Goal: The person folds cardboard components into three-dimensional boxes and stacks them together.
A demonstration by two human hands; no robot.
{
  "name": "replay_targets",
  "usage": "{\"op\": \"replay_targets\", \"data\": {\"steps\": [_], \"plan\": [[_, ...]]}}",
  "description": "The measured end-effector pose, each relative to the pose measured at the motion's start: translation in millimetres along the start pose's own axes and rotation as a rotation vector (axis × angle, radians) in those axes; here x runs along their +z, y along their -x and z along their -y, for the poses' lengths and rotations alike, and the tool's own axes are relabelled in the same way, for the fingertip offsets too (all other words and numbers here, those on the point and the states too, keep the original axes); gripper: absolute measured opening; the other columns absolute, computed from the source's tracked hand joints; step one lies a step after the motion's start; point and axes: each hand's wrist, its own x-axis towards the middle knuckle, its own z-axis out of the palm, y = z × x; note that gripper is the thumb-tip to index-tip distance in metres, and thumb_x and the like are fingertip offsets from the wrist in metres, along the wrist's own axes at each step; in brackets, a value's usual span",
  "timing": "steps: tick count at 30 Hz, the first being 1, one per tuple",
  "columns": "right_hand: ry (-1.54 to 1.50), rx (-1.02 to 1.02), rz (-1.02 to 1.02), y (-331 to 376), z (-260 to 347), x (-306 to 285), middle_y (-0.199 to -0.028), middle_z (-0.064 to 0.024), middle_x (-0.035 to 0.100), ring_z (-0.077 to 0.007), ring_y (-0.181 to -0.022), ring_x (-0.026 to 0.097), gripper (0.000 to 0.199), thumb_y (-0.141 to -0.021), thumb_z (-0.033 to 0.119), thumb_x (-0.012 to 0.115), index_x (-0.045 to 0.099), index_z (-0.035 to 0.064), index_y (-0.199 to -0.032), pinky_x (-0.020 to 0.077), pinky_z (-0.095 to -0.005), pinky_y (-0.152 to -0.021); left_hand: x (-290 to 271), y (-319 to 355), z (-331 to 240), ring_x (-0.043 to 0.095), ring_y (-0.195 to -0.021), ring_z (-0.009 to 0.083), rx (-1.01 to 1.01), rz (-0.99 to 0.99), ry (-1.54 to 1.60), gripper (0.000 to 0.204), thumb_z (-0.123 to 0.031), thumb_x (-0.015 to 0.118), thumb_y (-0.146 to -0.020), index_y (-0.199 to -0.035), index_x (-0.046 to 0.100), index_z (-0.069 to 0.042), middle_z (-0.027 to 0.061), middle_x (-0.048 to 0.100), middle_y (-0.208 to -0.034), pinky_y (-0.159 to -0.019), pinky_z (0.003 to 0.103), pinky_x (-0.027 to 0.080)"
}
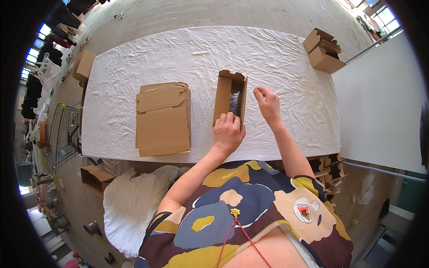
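Observation:
A narrow brown cardboard box [222, 96] stands open-topped on the white-covered table. Something greyish-blue [233, 102] shows inside it, too shaded to name. My left hand [228, 133] grips the box at its near end, fingers over the edge and thumb on the right side. To the right of the box, my right hand [268, 105] is raised with its fingers curled closed. No object shows in it, and it is apart from the box. Left of the box lies a stack of flat folded cardboard boxes [163, 127].
The table has a wrinkled white cover [205, 53]. Folded-up cardboard boxes [325, 53] stand at its far right corner. A white panel [380, 98] adjoins the right side. More cardboard pieces [328, 172] sit below the near right edge, and white cloth [134, 205] hangs at the near left.

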Motion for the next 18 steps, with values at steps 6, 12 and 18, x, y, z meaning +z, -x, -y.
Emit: {"op": "replay_targets", "data": {"steps": [6,12,18], "plan": [[0.235,-0.163,0.007,-56.0,16.2,11.7,-0.109,-0.0168,0.069,-0.0351,-0.097,0.068,0.037,-0.082,0.030,0.071,0.071,0.0050,-0.110,0.0529,-0.0445,-0.087,-13.1,6.2,6.0,0.058,-0.096,0.0275,0.068,0.016,0.077,0.019,-0.010,0.067,-0.076,-0.094,0.070,-0.008,0.0053,0.062,-0.099,-0.082,0.040,0.050],[0.235,0.039,0.118,-58.2,-10.6,-1.8,-0.094,-0.0198,0.071,-0.0369,-0.091,0.068,0.027,-0.084,0.023,0.058,0.075,0.0079,-0.099,0.0538,-0.0452,-0.082,-43.6,8.5,55.2,0.061,-0.103,0.0258,0.092,0.043,0.215,0.028,-0.001,0.064,-0.076,-0.102,0.071,-0.009,0.0036,0.067,-0.106,-0.086,0.038,0.053],[0.160,0.120,0.098,-34.8,-18.1,-5.1,-0.090,-0.0204,0.070,-0.0382,-0.087,0.068,0.027,-0.087,0.025,0.059,0.074,0.0054,-0.097,0.0530,-0.0440,-0.078,-41.4,-5.0,60.8,0.062,-0.097,0.0267,-0.060,0.125,0.289,0.022,-0.028,0.068,-0.091,-0.102,0.069,-0.009,0.0053,0.070,-0.097,-0.082,0.039,0.052]]}}
